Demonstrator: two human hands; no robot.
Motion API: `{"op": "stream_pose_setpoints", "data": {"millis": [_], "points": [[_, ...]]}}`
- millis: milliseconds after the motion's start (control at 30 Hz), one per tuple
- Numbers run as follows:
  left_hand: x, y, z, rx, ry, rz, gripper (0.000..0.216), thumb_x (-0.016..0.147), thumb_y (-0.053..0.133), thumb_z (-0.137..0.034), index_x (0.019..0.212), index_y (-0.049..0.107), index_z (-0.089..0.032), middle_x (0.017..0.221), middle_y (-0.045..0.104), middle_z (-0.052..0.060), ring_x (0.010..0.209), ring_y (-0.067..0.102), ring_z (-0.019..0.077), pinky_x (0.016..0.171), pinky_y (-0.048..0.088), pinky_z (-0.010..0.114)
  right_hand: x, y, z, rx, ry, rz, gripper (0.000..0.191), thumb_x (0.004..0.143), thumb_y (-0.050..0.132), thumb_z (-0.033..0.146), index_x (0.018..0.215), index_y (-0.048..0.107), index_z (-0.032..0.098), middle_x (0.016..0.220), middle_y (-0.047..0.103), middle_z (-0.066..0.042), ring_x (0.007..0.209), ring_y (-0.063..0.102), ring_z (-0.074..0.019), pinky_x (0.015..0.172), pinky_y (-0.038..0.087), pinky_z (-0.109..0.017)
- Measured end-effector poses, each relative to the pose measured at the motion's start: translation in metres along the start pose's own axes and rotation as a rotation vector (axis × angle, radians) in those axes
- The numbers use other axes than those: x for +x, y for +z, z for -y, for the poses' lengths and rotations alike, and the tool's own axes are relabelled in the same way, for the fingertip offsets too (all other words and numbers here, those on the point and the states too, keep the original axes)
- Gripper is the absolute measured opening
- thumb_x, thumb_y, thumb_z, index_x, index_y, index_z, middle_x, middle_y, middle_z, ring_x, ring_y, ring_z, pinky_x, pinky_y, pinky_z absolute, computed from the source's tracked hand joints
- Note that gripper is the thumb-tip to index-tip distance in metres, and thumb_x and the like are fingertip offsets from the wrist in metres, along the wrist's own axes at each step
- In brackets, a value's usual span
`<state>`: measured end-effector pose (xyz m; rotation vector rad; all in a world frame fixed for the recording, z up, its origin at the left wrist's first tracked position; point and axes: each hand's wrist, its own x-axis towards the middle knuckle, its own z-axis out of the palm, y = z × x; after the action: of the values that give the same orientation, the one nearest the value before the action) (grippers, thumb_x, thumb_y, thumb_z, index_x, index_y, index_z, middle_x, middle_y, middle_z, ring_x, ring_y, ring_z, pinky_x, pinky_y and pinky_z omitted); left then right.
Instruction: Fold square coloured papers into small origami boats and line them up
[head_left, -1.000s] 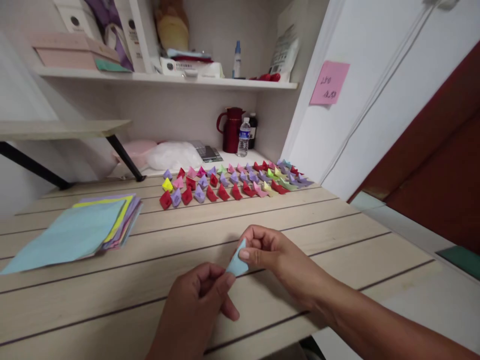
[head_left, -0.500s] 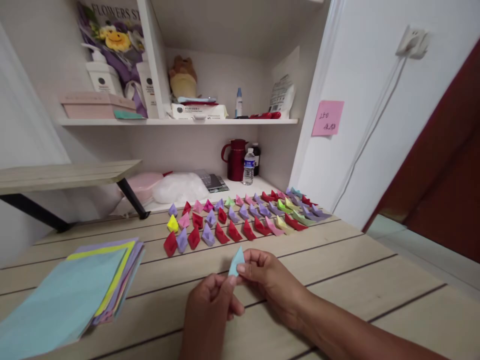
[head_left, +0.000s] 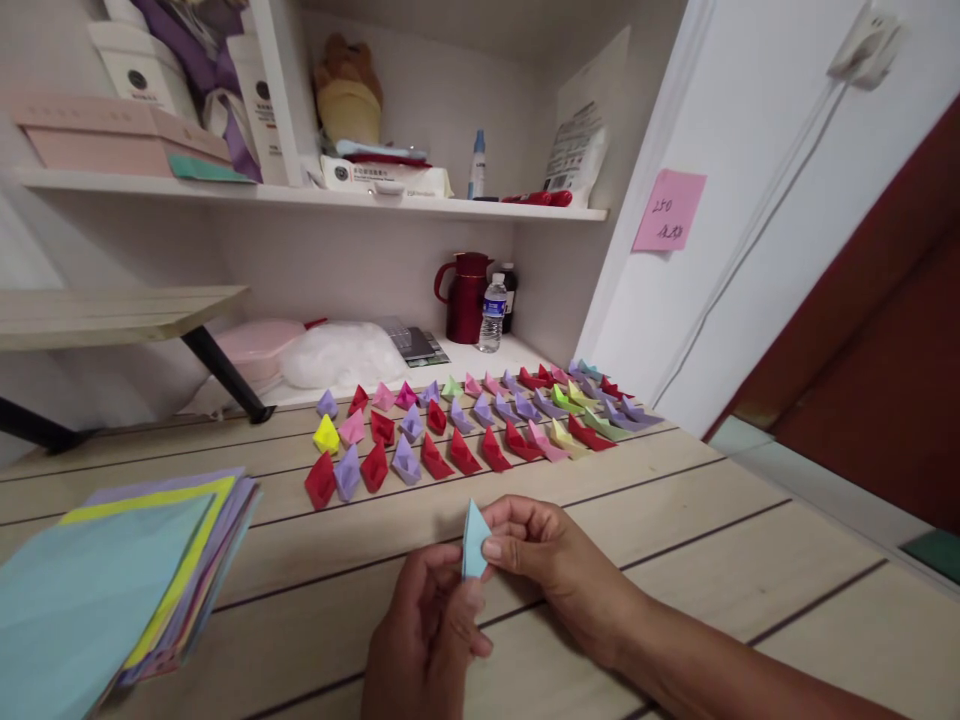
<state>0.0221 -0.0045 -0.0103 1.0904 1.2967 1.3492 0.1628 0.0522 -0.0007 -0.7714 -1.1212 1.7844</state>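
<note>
A small folded piece of light blue paper (head_left: 474, 542) stands point-up between my hands, above the slatted tabletop. My right hand (head_left: 536, 540) pinches its right side between thumb and fingers. My left hand (head_left: 435, 620) is closed on its lower end, with the thumb at the bottom tip; some left fingers are hidden behind the thumb. Beyond my hands, several small folded paper boats (head_left: 406, 460) in red, purple, pink, yellow and green stand in rows. To the left lies a stack of coloured paper sheets (head_left: 97, 580), a light blue one on top.
A small raised wooden shelf (head_left: 120, 312) with black legs stands at the left. Behind the boats are a clear plastic bag (head_left: 341, 355), a dark red jug (head_left: 466, 298) and a water bottle (head_left: 492, 315). A pink note (head_left: 670, 212) sticks to the right wall.
The view has tilted down and come closer. The blue paper now stands more upright and shows a broader face between my fingers. Both hands keep hold of it.
</note>
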Motion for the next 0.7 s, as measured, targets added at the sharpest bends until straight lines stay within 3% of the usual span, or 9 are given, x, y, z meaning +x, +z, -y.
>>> {"op": "stream_pose_setpoints", "data": {"millis": [67, 200, 300, 467, 700], "points": [[0.001, -0.002, -0.002, 0.001, -0.034, -0.013, 0.023, 0.082, 0.06, -0.044, 0.079, 0.061, -0.021, 0.059, 0.062, -0.004, 0.048, 0.056, 0.0116, 0.05, 0.043, 0.023, 0.0, 0.001, -0.001, 0.012, -0.001, -0.011, 0.032, 0.067, 0.085, 0.025, 0.09, 0.067, 0.014, 0.064, 0.071, -0.002, 0.06, 0.063, -0.0127, 0.065, 0.044, -0.023], [0.003, -0.006, -0.006, -0.007, -0.051, 0.011, 0.026, 0.082, 0.06, -0.045, 0.071, 0.061, -0.021, 0.059, 0.063, -0.003, 0.05, 0.055, 0.0109, 0.053, 0.042, 0.022, 0.0, 0.001, 0.0, 0.045, 0.001, -0.025, 0.027, 0.066, 0.086, 0.025, 0.076, 0.065, 0.013, 0.061, 0.07, -0.003, 0.057, 0.063, -0.0115, 0.061, 0.044, -0.021], [0.005, -0.009, -0.008, 0.018, 0.007, 0.069, 0.032, 0.084, 0.057, -0.05, 0.076, 0.066, -0.021, 0.063, 0.064, -0.001, 0.06, 0.056, 0.0135, 0.061, 0.044, 0.024, 0.0, 0.0, 0.001, 0.072, -0.002, -0.031, 0.025, 0.067, 0.085, 0.028, 0.076, 0.067, 0.011, 0.06, 0.069, -0.003, 0.056, 0.062, -0.0118, 0.061, 0.045, -0.022], [0.007, -0.011, -0.003, -0.035, 0.039, 0.171, 0.03, 0.084, 0.061, -0.048, 0.094, 0.067, -0.021, 0.088, 0.071, 0.004, 0.079, 0.06, 0.0188, 0.078, 0.046, 0.032, 0.0, -0.001, 0.001, 0.077, 0.001, -0.02, 0.021, 0.07, 0.083, 0.025, 0.078, 0.07, 0.011, 0.063, 0.07, -0.004, 0.056, 0.061, -0.0117, 0.06, 0.047, -0.023], [0.011, -0.01, 0.005, -0.128, 0.012, 0.251, 0.022, 0.08, 0.066, -0.039, 0.094, 0.065, -0.021, 0.084, 0.069, 0.003, 0.08, 0.062, 0.0199, 0.077, 0.047, 0.034, -0.002, -0.002, 0.003, 0.098, 0.035, 0.005, 0.02, 0.071, 0.082, 0.025, 0.078, 0.071, 0.011, 0.066, 0.071, -0.005, 0.057, 0.062, -0.0126, 0.061, 0.05, -0.025]]}}
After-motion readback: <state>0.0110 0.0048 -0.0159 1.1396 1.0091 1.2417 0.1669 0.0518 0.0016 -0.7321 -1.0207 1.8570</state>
